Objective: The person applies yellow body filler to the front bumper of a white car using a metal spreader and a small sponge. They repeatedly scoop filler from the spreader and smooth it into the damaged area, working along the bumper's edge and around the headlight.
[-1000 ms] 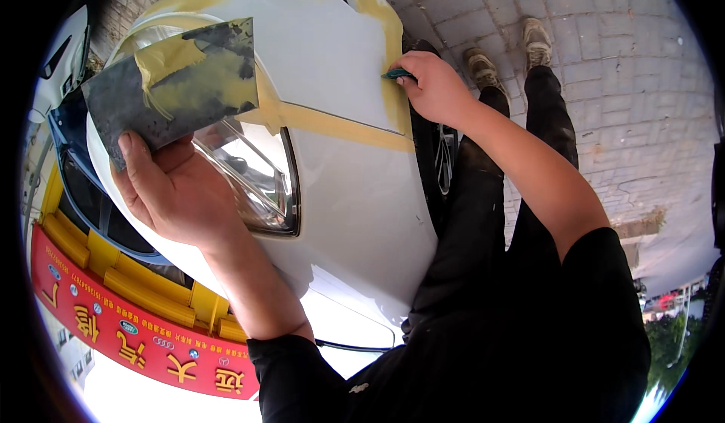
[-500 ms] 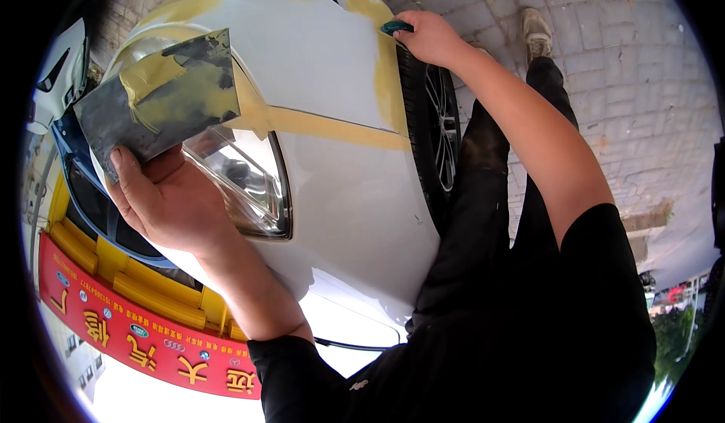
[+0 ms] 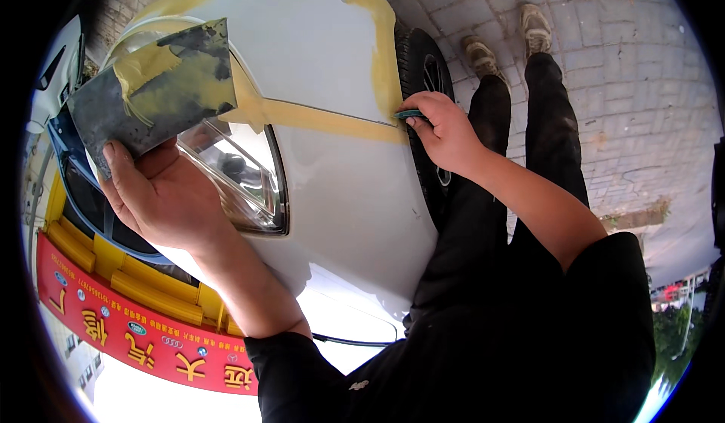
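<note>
My left hand grips the lower corner of a dark rectangular putty board, its thumb on top and fingers underneath. Yellow filler is smeared over the board, with a thicker lump near its upper middle. My right hand pinches a small dark green spreader. The spreader's end meets the wheel-arch edge of a white car, where a band of yellow putty ends. More putty runs along the arch and the bumper's rim.
Below the board is the car's headlight. A black tyre lies beside my right hand. My shoes stand on grey paving. A red sign and a blue car show at the left.
My right hand has moved with the spreader from higher on the wheel arch down to the end of the putty band. The board in my left hand has shifted slightly left.
</note>
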The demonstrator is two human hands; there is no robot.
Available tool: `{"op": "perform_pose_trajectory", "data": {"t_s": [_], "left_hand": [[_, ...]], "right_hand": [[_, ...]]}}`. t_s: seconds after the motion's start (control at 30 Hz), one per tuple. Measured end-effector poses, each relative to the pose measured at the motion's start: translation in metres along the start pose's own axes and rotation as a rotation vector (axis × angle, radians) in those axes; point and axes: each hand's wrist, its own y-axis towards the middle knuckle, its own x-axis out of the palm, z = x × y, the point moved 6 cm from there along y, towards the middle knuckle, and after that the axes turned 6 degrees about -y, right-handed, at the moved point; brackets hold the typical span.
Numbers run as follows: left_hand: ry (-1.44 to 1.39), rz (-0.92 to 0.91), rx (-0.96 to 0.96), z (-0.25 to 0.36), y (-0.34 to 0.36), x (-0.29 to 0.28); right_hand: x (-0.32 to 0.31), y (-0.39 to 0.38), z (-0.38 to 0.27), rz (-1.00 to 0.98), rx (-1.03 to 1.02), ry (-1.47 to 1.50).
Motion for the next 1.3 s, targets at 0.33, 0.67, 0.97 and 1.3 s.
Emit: {"op": "perform_pose_trajectory", "data": {"t_s": [0.33, 0.67, 0.97, 1.3], "left_hand": [[-0.041, 0.056, 0.006, 0.003, 0.001, 0.001], [-0.091, -0.088, -0.118, 0.002, -0.003, -0.003], [0.130, 0.165, -0.004, 0.008, -0.012, 0.018], [0.067, 0.131, -0.026, 0.007, -0.012, 0.011]], "right_hand": [[-0.022, 0.102, 0.112, 0.140, 0.285, 0.111], [0.005, 0.172, 0.160, 0.124, 0.361, -0.149], [0.010, 0.199, 0.203, 0.192, 0.490, -0.139], [0.018, 0.151, 0.147, 0.226, 0.331, -0.098]]}}
